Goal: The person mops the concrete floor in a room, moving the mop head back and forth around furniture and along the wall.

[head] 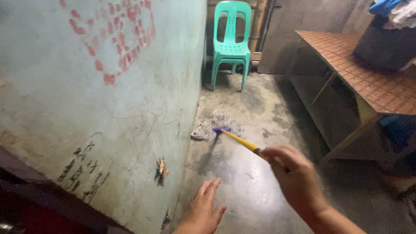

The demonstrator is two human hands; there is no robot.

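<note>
1. One view only, from the head camera, looking down a narrow concrete floor (255,190) between a pale green wall (86,112) on our left and a tiled table (368,82) on our right.

2. Our right hand (294,175) is clenched around the upper end of a mop handle (242,142), fingers wrapped over it; the yellow shaft comes out of the fist just past a dark band.

3. Our left hand (203,210) grasps nothing: palm down, fingers loosely spread, hovering low over the floor beside the wall and apart from the handle.

4. The mop head (216,125) lies flat on the floor ahead of us, its grey strands fanned out close to the foot of the wall, with a blue clamp joining it to the shaft.

5. The relation that matters here: the handle's long axis runs from our right fist forward and to the left, sloping down to the mop head. So the working end lies ahead and to the left of the grip, well apart from it, and the right hand is the nearer one, being the only hand on the handle.

6. Beyond the mop a green plastic chair (232,41) stands upright at the far end of the passage, well apart from the strands.

7. On the table's far right corner sits a dark bin (385,47) heaped with cloths (396,11).
</note>
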